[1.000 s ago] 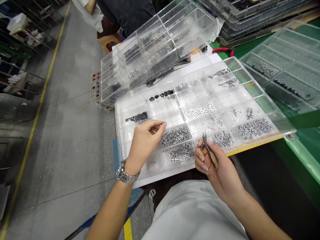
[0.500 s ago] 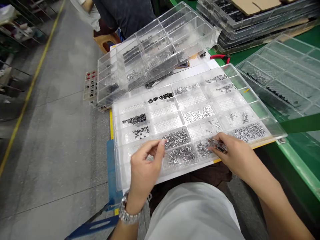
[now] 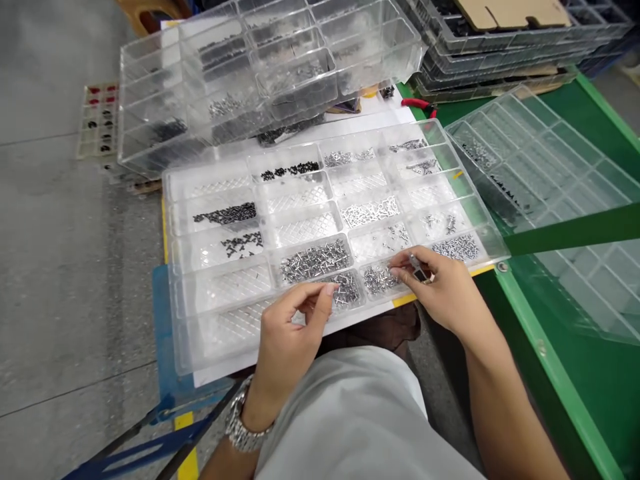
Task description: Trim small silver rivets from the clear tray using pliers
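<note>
- Metal pliers (image 3: 418, 268) are grasped by the right hand (image 3: 443, 287).
- The left hand (image 3: 291, 330) is half-curled; contents cannot be told.
- Shiny pins (image 3: 346, 289) are held along the plastic tray's (image 3: 240, 288) near edge.

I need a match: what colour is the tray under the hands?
Clear, colourless; the head view shows the tray best.

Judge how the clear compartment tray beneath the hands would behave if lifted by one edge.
The clear compartment tray looks wide and thin-walled, so it may flex. Tilting would likely make the loose silver metal pieces slide. Its load, unevenly spread, could pull it off balance.
</note>
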`<state>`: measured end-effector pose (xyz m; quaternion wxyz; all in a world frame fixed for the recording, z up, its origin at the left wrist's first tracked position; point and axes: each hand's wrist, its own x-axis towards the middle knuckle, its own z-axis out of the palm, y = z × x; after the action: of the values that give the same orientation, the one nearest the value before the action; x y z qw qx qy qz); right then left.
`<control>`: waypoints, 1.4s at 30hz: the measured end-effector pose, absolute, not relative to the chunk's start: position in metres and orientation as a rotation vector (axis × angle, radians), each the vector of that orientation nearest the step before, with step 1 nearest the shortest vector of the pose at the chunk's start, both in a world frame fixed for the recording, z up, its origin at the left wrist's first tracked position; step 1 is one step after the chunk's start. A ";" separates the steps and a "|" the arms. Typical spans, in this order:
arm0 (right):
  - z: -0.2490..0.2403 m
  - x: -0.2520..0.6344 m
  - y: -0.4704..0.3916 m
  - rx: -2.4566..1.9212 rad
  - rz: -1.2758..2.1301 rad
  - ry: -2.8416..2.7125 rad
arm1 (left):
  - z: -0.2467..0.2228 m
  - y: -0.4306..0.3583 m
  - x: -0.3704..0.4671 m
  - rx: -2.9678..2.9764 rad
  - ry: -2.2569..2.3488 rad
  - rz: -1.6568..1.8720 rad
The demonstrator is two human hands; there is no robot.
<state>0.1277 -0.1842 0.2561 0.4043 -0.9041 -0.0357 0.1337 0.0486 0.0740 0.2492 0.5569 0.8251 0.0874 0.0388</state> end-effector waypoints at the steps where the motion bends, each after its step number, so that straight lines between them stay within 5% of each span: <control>1: 0.257 0.128 -0.184 -2.247 0.315 -0.065 | 0.250 0.072 0.050 1.942 0.190 0.087; 14: 0.272 0.122 -0.172 -1.949 0.365 -0.117 | 0.251 0.045 0.076 1.841 -0.111 0.083; 42: 0.262 0.125 -0.160 -1.809 0.207 -0.022 | 0.245 0.030 0.094 1.391 0.227 -0.227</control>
<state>0.1249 -0.1602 0.2616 0.6134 -0.7846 -0.0097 0.0897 0.0937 0.0304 0.2454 0.7558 0.6381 0.1040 -0.1042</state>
